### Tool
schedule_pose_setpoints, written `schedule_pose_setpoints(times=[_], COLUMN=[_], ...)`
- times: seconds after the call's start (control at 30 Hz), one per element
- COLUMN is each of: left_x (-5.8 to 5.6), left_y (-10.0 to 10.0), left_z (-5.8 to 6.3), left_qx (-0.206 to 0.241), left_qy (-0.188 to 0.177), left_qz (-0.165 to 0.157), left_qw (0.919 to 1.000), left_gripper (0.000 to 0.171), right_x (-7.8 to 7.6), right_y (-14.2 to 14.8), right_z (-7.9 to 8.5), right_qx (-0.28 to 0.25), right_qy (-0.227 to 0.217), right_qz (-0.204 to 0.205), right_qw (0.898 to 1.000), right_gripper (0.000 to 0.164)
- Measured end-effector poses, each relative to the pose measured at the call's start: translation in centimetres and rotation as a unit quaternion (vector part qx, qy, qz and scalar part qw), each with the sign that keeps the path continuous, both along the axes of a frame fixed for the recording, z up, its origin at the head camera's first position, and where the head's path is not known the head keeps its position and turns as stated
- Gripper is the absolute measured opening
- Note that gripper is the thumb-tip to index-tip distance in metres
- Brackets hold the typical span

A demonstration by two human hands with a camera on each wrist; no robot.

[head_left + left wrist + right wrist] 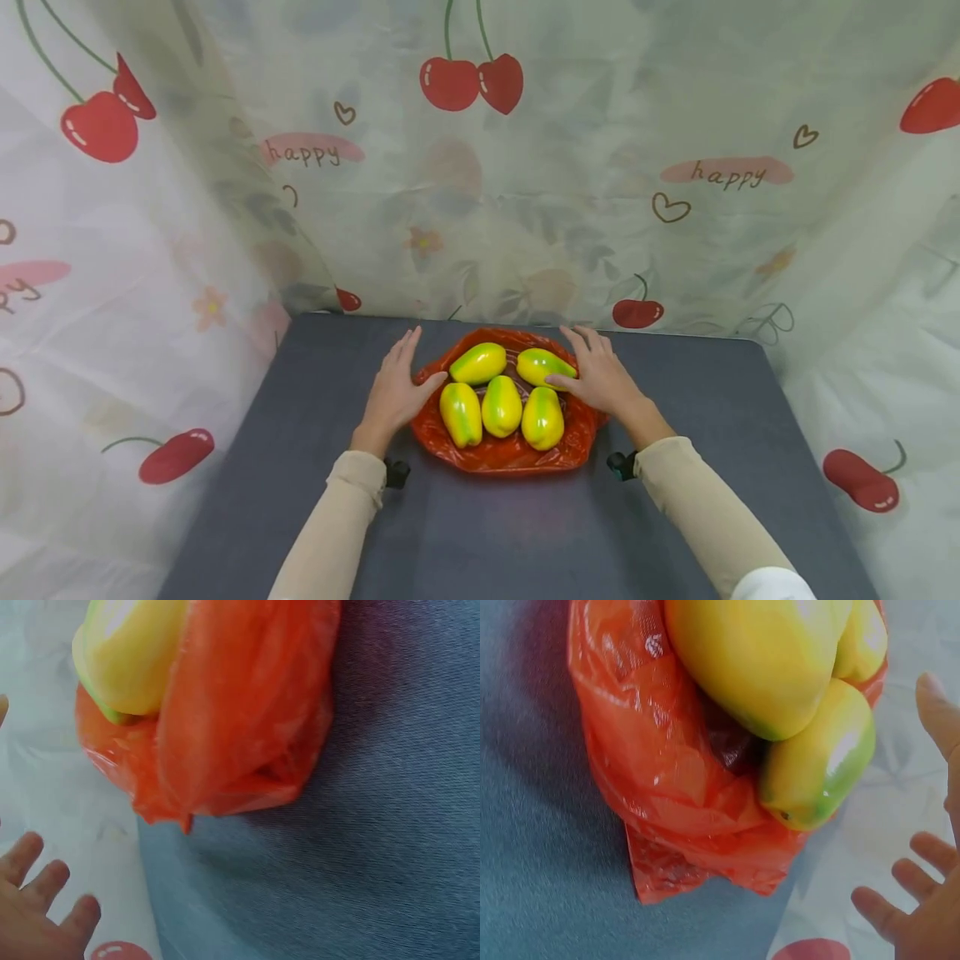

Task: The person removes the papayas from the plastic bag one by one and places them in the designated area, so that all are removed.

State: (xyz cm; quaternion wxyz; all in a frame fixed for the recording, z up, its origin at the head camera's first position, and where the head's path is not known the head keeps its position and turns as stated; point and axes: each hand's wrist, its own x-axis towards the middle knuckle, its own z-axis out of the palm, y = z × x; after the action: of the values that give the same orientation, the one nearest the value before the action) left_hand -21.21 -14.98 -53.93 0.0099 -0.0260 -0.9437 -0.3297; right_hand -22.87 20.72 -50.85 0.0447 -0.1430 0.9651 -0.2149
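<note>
A red plastic bag (487, 461) lies on the dark table with its mouth spread wide. Several glossy yellow-green fruits (502, 407), shaped like papayas or mangoes, rest inside it, some behind and the others in front. My left hand (392, 392) is at the bag's left side, fingers spread and holding nothing. On the opposite side is my right hand (606, 379), also spread, its thumb close to the back right fruit (542, 365). In the right wrist view, a gap shows between the right hand (930, 919) and the bag (667, 817).
The dark grey table (510, 542) extends around the bag. A pale curtain (480, 208) printed with cherries and the word "happy" hangs behind the table's back edge and along both sides. Each wrist carries a small black camera (397, 473).
</note>
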Motion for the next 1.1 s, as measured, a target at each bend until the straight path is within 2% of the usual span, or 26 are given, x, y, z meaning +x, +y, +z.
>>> schedule_pose_setpoints(times=[0.27,0.5,0.67,0.83,1.1], left_x=[0.6,0.7,0.7,0.9,1.4], left_y=[-0.8,-1.9,-2.2,-2.5,-2.6], left_z=[-1.2,-3.2,-4.7,-5.6,-6.4], left_qx=[0.097,0.17,0.239,0.301,0.327], left_qy=[-0.047,-0.045,-0.043,-0.035,-0.071], left_qz=[0.012,0.006,0.01,0.019,0.013], left_qw=[0.9941,0.9845,0.9699,0.9529,0.9423], left_gripper=[0.088,0.08,0.073,0.069,0.063], right_x=[-0.7,-1.1,-1.4,-1.9,-2.2], right_y=[-0.4,-0.7,-1.0,-1.6,-2.1], right_z=[-0.9,-1.4,-1.7,-2.1,-2.3], right_qx=[-0.052,-0.082,-0.094,-0.096,-0.096], right_qy=[-0.033,-0.043,-0.056,-0.069,-0.072], right_qz=[-0.002,-0.008,-0.017,-0.012,-0.005], right_qw=[0.998,0.996,0.994,0.993,0.993], right_gripper=[0.087,0.078,0.074,0.072,0.073])
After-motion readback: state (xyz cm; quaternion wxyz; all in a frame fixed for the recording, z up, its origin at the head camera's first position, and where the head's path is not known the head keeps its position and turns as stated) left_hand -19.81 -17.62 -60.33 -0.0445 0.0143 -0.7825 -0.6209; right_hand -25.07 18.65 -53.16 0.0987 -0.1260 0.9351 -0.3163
